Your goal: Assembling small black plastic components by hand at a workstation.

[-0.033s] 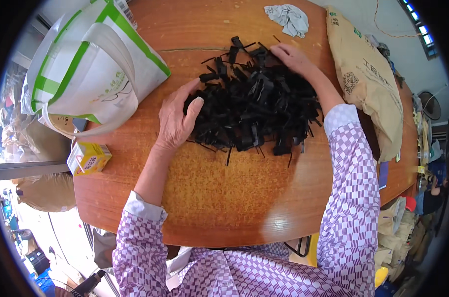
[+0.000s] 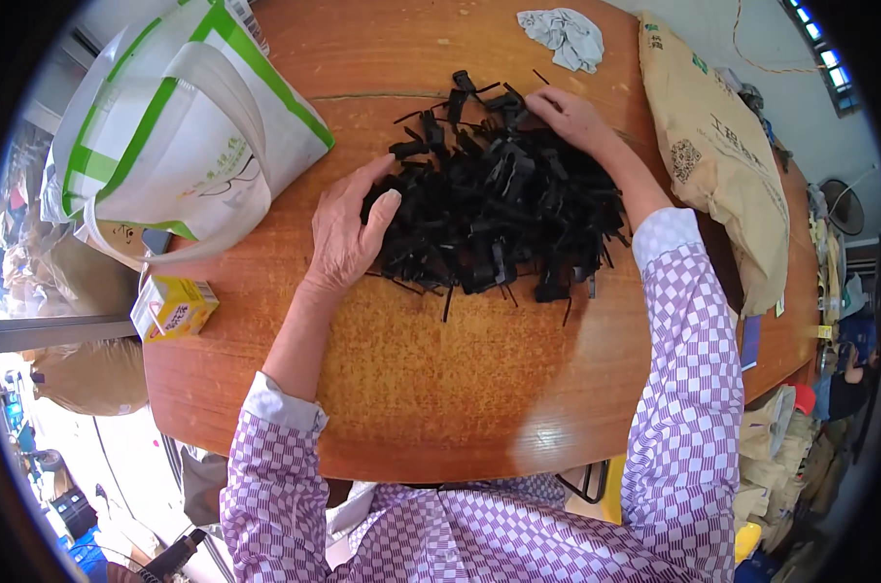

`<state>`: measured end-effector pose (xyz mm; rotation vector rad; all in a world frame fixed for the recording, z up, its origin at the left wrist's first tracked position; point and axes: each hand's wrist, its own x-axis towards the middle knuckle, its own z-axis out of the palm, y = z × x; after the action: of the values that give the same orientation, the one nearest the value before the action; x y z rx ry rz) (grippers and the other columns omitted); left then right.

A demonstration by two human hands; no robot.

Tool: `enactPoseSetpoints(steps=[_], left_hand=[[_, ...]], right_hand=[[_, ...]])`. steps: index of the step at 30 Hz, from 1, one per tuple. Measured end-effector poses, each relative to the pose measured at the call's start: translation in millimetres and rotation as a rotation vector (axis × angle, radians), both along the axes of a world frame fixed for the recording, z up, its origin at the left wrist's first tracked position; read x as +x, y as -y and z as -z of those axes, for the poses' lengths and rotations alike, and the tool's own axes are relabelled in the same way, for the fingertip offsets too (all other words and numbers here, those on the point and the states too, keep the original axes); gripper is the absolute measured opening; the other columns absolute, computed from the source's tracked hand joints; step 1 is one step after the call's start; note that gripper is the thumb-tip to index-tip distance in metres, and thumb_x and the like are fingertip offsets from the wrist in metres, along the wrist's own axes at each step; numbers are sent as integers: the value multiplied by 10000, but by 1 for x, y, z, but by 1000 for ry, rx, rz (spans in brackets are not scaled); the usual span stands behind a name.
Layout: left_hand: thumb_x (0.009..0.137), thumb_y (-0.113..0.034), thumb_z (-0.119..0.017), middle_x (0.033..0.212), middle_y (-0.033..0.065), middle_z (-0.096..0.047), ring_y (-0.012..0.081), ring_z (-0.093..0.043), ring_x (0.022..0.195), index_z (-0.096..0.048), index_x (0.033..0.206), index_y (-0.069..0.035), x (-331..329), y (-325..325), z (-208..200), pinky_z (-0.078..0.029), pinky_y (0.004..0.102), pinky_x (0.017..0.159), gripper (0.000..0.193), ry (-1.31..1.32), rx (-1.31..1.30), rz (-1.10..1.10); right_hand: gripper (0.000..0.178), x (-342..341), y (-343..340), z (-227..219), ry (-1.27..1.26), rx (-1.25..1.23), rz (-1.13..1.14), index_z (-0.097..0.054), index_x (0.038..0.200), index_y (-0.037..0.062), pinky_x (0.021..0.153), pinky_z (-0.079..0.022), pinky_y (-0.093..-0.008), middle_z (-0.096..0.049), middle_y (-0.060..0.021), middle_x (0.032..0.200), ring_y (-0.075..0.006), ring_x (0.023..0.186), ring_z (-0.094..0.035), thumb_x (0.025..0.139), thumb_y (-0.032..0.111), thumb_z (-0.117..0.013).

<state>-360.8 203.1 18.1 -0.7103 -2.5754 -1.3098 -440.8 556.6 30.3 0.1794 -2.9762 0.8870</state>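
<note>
A heap of small black plastic parts, many with thin strips poking out, lies in the middle of the wooden table. My left hand rests along the heap's left side, thumb spread from the fingers, holding nothing. At the far right edge of the heap, my right hand curves its fingers round the outermost pieces. It appears to hold nothing, though the black parts hide some of its fingers. One thin black strip sticks up just beyond its fingertips.
A white and green tote bag stands at the left, with a yellow carton in front of it. A crumpled pale cloth lies at the back. On the right is a large brown paper sack. The table's near edge curves before me.
My right hand has shifted very slightly left and closer in against the heap. The left hand keeps its place.
</note>
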Motion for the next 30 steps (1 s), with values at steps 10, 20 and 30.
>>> enactPoseSetpoints(steps=[10, 20, 30], left_hand=[[889, -419, -524, 1073, 156, -618, 341, -548, 1037, -595, 1128, -64, 57, -2, -6, -399, 418, 918, 434, 7, -27, -27], [886, -403, -536, 1048, 167, -633, 338, -571, 1032, -603, 1094, -33, 113, 15, -5, -427, 393, 909, 429, 62, 45, -75], [885, -317, -561, 1010, 158, -648, 303, -613, 973, -598, 1062, -12, 110, 17, -4, -463, 358, 857, 354, 285, 322, -139]], right_hand=[[409, 76, 45, -6, -134, 109, -52, -632, 1031, 114, 807, -464, -402, -605, -149, 981, -340, 945, -578, 860, 474, -538], [375, 117, 71, -39, -38, 389, -303, -555, 1133, 147, 758, -472, -416, -595, -141, 985, -339, 899, -588, 878, 421, -528], [309, 40, 75, -52, -177, 309, -131, -623, 923, 42, 669, -457, -397, -630, -137, 779, -328, 764, -601, 850, 337, -572]])
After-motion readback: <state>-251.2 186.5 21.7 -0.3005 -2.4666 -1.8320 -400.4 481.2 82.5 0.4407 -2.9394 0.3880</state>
